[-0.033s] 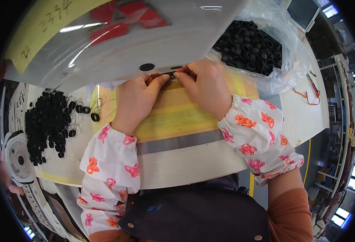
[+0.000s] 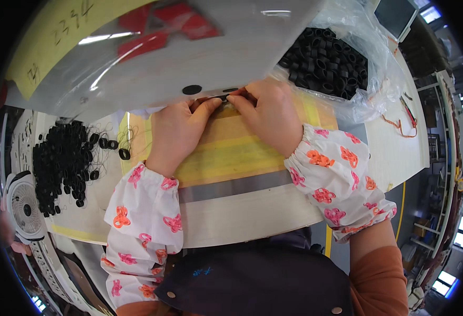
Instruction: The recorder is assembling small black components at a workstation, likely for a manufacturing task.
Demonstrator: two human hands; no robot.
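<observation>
At the lower edge of a grey-white glossy machine cover, my left hand (image 2: 176, 131) and my right hand (image 2: 273, 116) meet with fingertips almost touching. Thumbs and forefingers of both are pinched on a small black piece (image 2: 223, 98), mostly covered by the fingers, so its exact kind is hidden. The yellow-taped work board (image 2: 236, 152) lies beneath my wrists. Left of my left hand spreads a heap of black rings (image 2: 63, 163) with fine wires trailing from them. Beyond my right hand, more plain black rings (image 2: 329, 63) fill a clear plastic bag (image 2: 376, 92).
The machine cover (image 2: 231, 58) with a red emblem hangs low over the far side of the table. A white fan (image 2: 26, 208) stands at the left edge. Red-handled tweezers or pliers (image 2: 409, 111) and an orange cord (image 2: 400, 128) lie at the right.
</observation>
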